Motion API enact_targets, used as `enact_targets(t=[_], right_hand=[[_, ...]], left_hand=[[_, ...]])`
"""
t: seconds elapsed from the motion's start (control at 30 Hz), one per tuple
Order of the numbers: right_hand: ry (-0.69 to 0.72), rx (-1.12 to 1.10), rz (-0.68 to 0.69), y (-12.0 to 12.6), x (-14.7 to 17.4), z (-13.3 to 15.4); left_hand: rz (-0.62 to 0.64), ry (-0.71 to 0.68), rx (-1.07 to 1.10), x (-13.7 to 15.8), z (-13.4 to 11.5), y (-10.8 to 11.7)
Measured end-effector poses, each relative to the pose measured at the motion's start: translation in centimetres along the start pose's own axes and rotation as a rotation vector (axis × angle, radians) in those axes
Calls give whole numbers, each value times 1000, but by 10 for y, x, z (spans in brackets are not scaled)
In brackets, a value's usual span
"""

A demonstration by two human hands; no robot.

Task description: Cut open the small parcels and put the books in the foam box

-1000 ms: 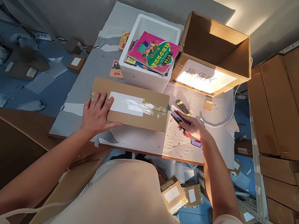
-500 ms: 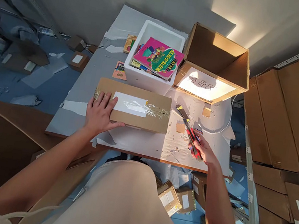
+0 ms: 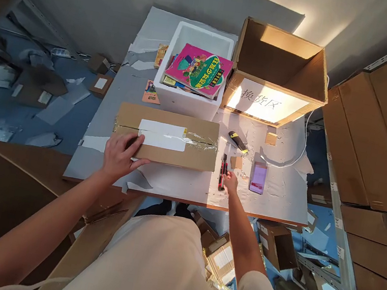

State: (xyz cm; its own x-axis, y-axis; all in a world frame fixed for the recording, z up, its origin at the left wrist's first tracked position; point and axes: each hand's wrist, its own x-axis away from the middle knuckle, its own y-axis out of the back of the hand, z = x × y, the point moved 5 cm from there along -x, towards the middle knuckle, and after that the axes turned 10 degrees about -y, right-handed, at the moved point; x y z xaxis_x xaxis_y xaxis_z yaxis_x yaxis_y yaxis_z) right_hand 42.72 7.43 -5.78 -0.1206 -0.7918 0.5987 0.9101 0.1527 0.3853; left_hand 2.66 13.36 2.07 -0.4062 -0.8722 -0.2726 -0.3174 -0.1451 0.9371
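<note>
A taped cardboard box point(image 3: 196, 160) with a white label point(image 3: 163, 135) lies lengthwise on the table. My left hand point(image 3: 118, 157) rests on its left front edge, fingers on top and thumb spread apart along the front. To the right of the box, my right hand point(image 3: 231, 182) is closed on a red and black utility knife point(image 3: 223, 170), held low over the table. Whether its blade is out I cannot tell. Behind it lies a yellow and black utility knife point(image 3: 238, 142), touched by neither hand. A phone point(image 3: 258, 178) lies right of my right hand.
A white foam box point(image 3: 186, 103) with several books, a pink one point(image 3: 199, 71) on top, stands at the back. Beside it is an open carton point(image 3: 276, 99) with a handwritten sign. A white cable point(image 3: 304, 139) curves at the right. Shelves of cartons point(image 3: 376, 147) stand farther right.
My right hand has moved left with the red and black utility knife, which now points straight away from me. The phone is uncovered. My left hand has slid slightly toward the box's front edge.
</note>
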Motion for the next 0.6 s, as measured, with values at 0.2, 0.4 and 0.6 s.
enact_targets(t=[0.2,0.4,0.6], right_hand=[[415,80,-614,33,6,86],[726,782,-250,-22,-11,193],[764,1086,-173,-30,-20,211]], left_hand=[[7,-61,85,1,4,-4],[30,-134,79,-2,-3,-6],[37,-144,79,-3,-6,-4]])
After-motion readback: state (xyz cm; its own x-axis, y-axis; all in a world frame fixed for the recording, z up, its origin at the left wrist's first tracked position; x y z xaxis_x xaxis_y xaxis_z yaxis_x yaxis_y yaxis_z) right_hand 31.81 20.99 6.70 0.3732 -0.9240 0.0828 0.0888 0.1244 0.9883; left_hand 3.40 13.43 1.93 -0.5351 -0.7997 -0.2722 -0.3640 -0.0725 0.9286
